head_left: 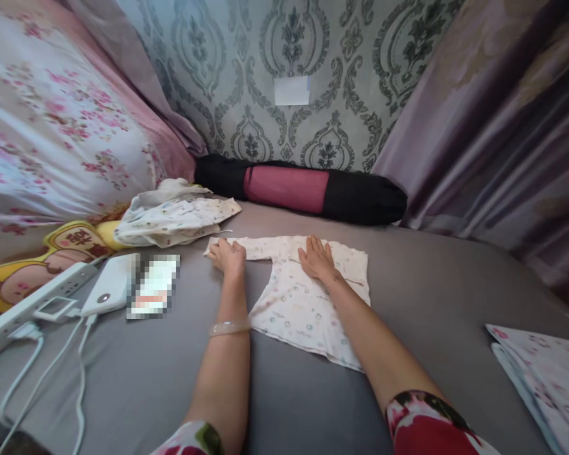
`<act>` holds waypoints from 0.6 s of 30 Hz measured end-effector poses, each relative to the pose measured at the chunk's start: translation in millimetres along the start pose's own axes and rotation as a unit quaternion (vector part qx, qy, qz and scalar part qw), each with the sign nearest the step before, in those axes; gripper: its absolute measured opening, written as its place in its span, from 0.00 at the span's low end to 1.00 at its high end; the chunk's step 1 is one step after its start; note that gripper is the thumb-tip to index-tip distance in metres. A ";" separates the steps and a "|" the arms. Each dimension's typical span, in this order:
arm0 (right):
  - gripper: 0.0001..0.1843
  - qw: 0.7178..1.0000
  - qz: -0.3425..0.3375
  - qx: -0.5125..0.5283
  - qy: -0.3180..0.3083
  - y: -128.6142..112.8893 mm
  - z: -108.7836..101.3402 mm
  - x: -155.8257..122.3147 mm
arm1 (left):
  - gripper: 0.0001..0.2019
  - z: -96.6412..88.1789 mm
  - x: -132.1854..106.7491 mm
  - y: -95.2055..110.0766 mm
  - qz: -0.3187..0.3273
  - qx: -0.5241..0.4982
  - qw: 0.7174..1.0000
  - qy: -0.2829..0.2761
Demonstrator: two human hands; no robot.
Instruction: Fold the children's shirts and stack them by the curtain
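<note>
A small white baby shirt (pixel 294 309) with a fine pastel print lies spread on the grey sheet. One of its sleeves stretches out to the left; its right side is folded over onto the body. My left hand (pixel 227 256) is closed on the end of the left sleeve, fingers curled at the cuff. Flat on the upper body of the shirt rests my right hand (pixel 318 260), its fingers stretched out over the folded part. A clear bangle (pixel 230 327) circles my left wrist.
Crumpled printed clothes (pixel 171 215) lie at back left. Nearer are a white power strip (pixel 42 309), a power bank (pixel 111 284), cables and a pixelated flat object (pixel 154 287). A black-and-pink roll bag (pixel 289 189) lies along the wall. Folded floral cloth (pixel 550 373) sits at right.
</note>
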State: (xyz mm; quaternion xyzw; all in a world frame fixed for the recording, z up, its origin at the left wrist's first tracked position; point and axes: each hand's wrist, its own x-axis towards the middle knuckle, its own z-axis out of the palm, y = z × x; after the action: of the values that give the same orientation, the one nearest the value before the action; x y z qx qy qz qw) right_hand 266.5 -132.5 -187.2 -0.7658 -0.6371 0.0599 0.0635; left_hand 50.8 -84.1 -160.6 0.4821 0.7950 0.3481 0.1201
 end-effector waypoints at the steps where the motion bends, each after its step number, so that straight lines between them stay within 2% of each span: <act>1: 0.36 1.000 0.000 -0.002 0.000 0.4 0.4 0.4 | 0.18 -2.1 -0.1 -1.3 -0.025 0.003 1.000 0.008; 3: 0.36 1.000 -0.001 -0.005 0.003 1.1 1.6 1.3 | 0.18 -4.6 -0.7 -2.9 -0.062 0.005 0.998 0.018; 9: 0.36 1.000 -0.005 -0.012 0.009 2.9 5.9 5.0 | 0.16 -1.8 3.2 -7.0 -0.108 0.017 0.991 0.076; 14: 0.36 1.000 -0.012 -0.016 0.020 4.4 8.9 7.6 | 0.14 4.0 10.6 -14.5 -0.110 0.004 0.988 0.106; 18: 0.36 1.000 -0.012 -0.014 0.014 5.5 10.1 9.8 | 0.18 7.4 14.4 -19.1 -0.114 -0.012 0.985 0.129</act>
State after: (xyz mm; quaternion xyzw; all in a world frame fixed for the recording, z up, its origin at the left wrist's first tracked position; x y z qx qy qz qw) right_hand 271.8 -123.6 -198.2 -0.7599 -0.6458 0.0398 0.0621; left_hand 34.4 -74.2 -176.8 0.3375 0.8493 0.4012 0.0614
